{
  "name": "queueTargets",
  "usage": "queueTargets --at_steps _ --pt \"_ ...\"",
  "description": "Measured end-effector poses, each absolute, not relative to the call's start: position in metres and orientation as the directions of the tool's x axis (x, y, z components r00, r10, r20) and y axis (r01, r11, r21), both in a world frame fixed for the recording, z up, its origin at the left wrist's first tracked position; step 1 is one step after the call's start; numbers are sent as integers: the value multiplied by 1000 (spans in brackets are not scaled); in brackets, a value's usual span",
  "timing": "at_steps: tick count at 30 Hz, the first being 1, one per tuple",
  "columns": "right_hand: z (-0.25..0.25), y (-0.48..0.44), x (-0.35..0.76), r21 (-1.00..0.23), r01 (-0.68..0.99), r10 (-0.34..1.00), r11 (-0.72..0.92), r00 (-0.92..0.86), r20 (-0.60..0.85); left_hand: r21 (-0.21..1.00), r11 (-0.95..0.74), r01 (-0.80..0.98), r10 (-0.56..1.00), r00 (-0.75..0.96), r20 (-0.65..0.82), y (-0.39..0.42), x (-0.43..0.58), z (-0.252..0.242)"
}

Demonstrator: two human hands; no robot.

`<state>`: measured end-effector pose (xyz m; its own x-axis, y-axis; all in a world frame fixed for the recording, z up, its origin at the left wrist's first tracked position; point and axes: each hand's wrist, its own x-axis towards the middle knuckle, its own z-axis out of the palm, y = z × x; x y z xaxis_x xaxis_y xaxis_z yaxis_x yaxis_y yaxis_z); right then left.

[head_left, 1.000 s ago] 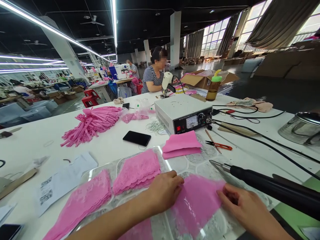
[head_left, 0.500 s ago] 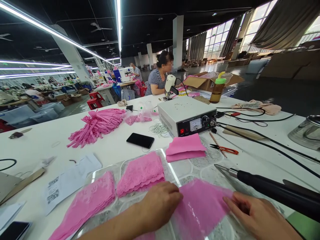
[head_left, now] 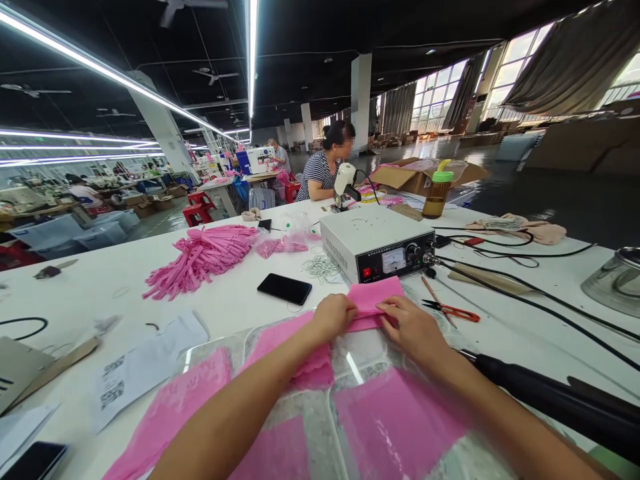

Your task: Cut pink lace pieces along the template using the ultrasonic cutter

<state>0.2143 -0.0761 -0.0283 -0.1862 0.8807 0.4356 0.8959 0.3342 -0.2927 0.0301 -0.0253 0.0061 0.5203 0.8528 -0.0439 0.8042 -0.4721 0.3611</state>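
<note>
Both hands reach to the folded pink fabric stack [head_left: 376,291] in front of the grey control box [head_left: 380,243]. My left hand [head_left: 334,316] pinches its left front edge, and my right hand [head_left: 406,323] has its fingers closed on the right front edge. Nearer me, a flat pink fabric piece [head_left: 395,420] lies on the clear mat [head_left: 320,407]. A scalloped pink stack [head_left: 313,370] is partly behind my left forearm. Another pink stack [head_left: 185,407] lies at the left, and more pink fabric [head_left: 275,450] shows at the bottom.
A black handheld tool [head_left: 530,387] lies at the right, near orange-handled snips [head_left: 455,312]. Beyond are a black phone [head_left: 285,289], pink strips [head_left: 205,257], a bottle [head_left: 437,197] and cables. Across the table sits a person in a striped top [head_left: 317,175].
Both hands have moved away from the near pink piece, forward to the folded stack. The near piece now lies flat, and more pink fabric shows at the bottom. The view has shifted slightly.
</note>
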Motion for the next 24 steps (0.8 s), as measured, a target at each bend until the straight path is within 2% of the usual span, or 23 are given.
queueTargets --at_steps 8,17,24 --pt "-28 -68 210 -279 921 925 271 -170 339 370 -484 793 833 547 -84 -17 26 16" --pt "-25 -64 207 -277 950 925 141 -27 380 298 -547 782 833 545 99 -16 28 28" --pt "-11 -63 204 -244 934 883 259 -127 452 252 -626 738 780 583 228 -25 17 54"
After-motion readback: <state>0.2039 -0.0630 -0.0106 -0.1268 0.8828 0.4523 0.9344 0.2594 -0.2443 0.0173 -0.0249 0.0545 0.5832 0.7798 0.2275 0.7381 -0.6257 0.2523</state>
